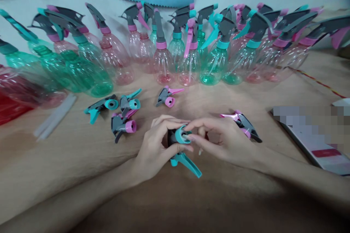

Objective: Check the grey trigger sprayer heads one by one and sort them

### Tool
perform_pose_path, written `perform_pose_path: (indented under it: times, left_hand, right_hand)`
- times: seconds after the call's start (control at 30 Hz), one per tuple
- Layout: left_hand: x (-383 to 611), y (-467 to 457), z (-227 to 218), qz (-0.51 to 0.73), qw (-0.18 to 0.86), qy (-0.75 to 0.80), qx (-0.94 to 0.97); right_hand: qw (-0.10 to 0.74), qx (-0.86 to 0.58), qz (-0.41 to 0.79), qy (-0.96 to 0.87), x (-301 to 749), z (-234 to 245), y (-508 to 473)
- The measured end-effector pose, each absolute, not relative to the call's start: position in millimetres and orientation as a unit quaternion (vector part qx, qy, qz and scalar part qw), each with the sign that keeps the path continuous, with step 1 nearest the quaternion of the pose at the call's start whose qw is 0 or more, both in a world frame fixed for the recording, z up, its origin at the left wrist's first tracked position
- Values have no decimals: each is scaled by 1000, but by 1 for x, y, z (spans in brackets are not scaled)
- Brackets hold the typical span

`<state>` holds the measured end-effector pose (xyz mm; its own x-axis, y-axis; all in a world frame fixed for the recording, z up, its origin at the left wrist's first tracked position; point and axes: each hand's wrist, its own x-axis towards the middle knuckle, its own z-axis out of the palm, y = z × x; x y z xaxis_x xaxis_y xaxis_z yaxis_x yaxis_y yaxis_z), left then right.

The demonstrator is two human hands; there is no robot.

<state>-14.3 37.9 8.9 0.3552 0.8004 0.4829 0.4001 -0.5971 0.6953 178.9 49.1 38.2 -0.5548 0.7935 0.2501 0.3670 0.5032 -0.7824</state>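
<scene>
My left hand (158,140) is closed around a teal and grey trigger spray head (182,134). Its collar opening faces my right hand, and the teal trigger hangs below. The fingers of my right hand (218,136) are pinched at that opening around a thin pale tube (200,151), mostly hidden by the fingers; one end shows beneath the hand. Loose spray heads lie nearby: a pink and grey one (166,96), teal and grey ones (101,106) to the left, and another pink and grey one (243,123) beyond my right hand.
Several green and pink clear spray bottles (214,63) stand in a crowd along the back, most with heads on. Some open green bottles (87,74) are at the left, near pale translucent tubes (56,118). A flat device (311,142), partly blurred out, lies at the right.
</scene>
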Motion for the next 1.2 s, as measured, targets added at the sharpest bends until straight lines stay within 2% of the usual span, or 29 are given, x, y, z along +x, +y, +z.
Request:
perform_pose_path:
  times: [0.27, 0.5, 0.67, 0.77, 0.93, 1.2]
  left_hand:
    - [-13, 37, 9, 418, 216, 368, 802]
    - [-11, 38, 14, 402, 201, 351, 821]
    - [-10, 38, 15, 395, 210, 339, 828]
    - [-11, 38, 13, 389, 213, 352, 824]
    - [-13, 39, 9, 396, 222, 352, 818]
    - [-12, 40, 9, 398, 233, 382, 801]
  right_hand:
    - [283, -324, 375, -821, 181, 38, 52]
    - [248, -236, 276, -898, 189, 44, 59]
    - [183, -211, 263, -923, 189, 48, 59]
    - [174, -193, 249, -933, 189, 49, 60]
    - [206, -197, 341, -896, 192, 45, 64]
    - [247, -323, 519, -752, 184, 48, 58]
